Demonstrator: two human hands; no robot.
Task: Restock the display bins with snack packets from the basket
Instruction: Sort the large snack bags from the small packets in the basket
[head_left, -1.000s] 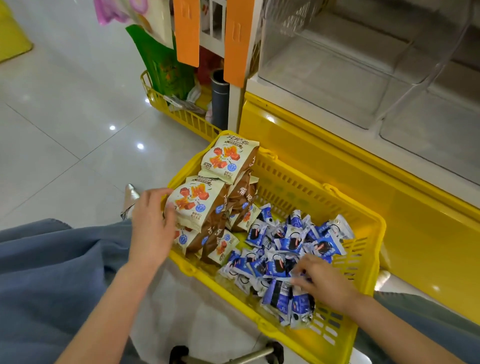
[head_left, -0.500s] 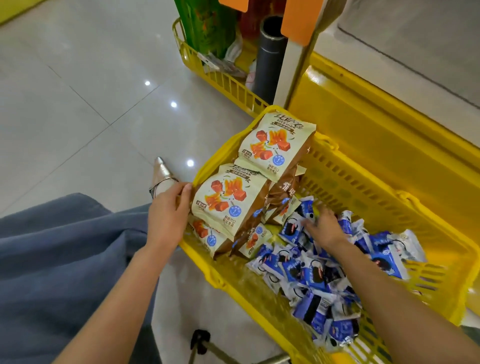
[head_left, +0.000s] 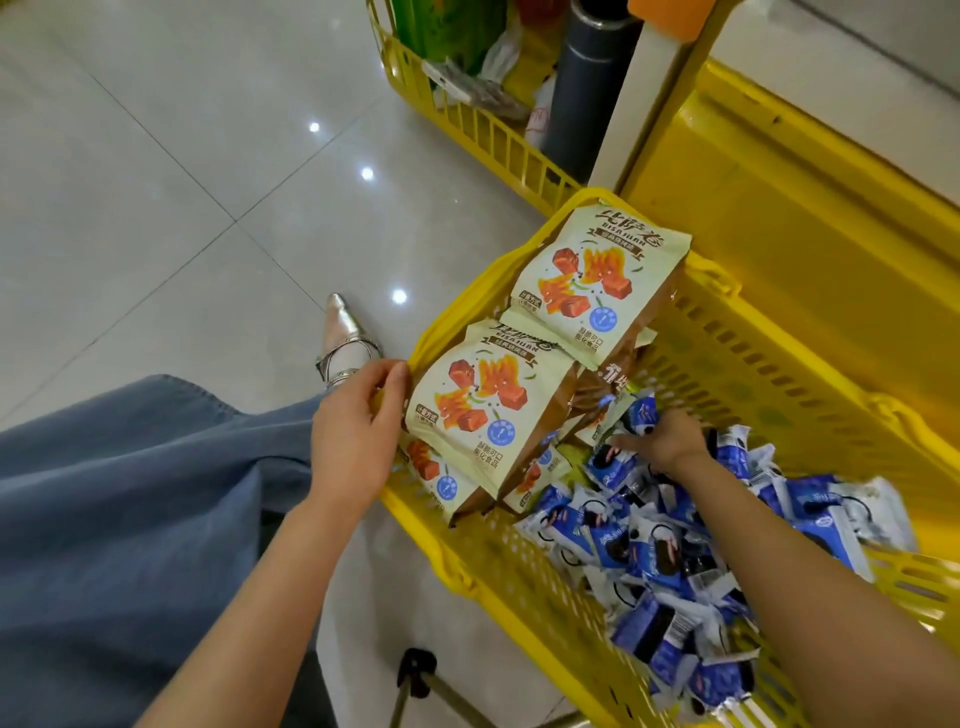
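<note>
Left fingers (head_left: 392, 376) curl over the rim of the yellow basket (head_left: 467, 564), pinching it just beside the cream bags (head_left: 483, 410); left hand (head_left: 358, 431) knuckles up, forearm above denim cloth (head_left: 130, 519). Right fingers (head_left: 621, 441) reach flat into the blue packets (head_left: 649, 551), hold not discernible; right hand (head_left: 662, 441) palm down, cream bags walling its left. Count: two cream bags on top, at least two part-hidden beneath; blue packets heaped, uncountable; one second basket (head_left: 467, 119) and one dark cylinder (head_left: 587, 88) behind.

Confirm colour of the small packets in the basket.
Blue and white small packets in the yellow basket; head view.
</note>
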